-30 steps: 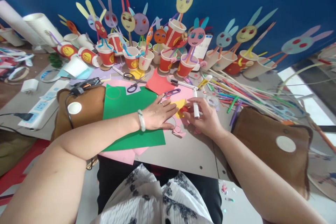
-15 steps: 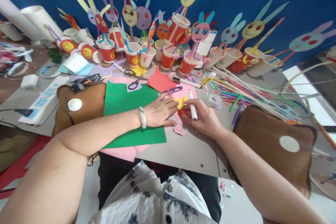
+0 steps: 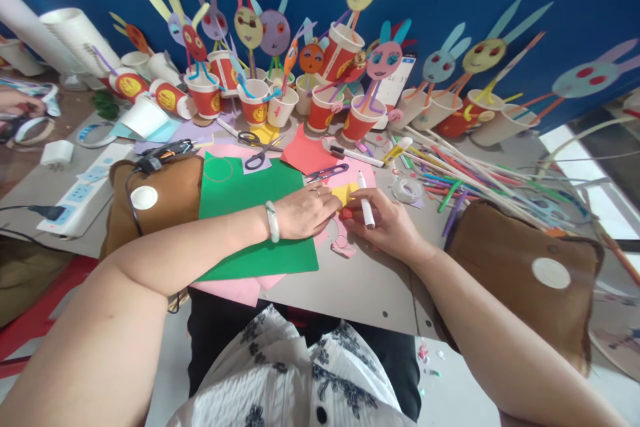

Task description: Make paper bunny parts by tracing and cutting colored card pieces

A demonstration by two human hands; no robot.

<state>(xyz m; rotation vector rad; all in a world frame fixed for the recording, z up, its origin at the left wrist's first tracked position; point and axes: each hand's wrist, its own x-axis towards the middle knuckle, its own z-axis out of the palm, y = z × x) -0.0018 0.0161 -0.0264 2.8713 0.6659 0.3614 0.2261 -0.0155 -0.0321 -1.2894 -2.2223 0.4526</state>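
Observation:
My right hand [image 3: 387, 217] holds a white marker [image 3: 367, 203] slanted between thumb and fingers. Its fingertips also meet the right side of a small yellow paper piece [image 3: 343, 194]. From the other side, my left hand [image 3: 306, 211] closes its fingers at the paper's left edge, the thumb mostly hidden. Just below the yellow piece, a small red piece [image 3: 347, 213] shows between the hands. Pink paper scraps [image 3: 343, 245] lie beneath. Under my left wrist is a large green paper sheet [image 3: 260, 257] with a circle drawn in its upper left corner.
Behind stand several paper cups [image 3: 363, 113] with rabbit-like paper figures. Scissors [image 3: 256, 150], a purple-handled cutting tool [image 3: 327, 173], tape [image 3: 407, 190] and pipe cleaners [image 3: 455, 173] lie around. Brown cushions [image 3: 520, 273] flank my arms. A power strip [image 3: 83, 193] and another person's hand [image 3: 20, 103] are left.
My left fingers have drawn in, and the thumb that stuck out has tucked under. More of the yellow paper shows. Another person's hand has appeared at the far left.

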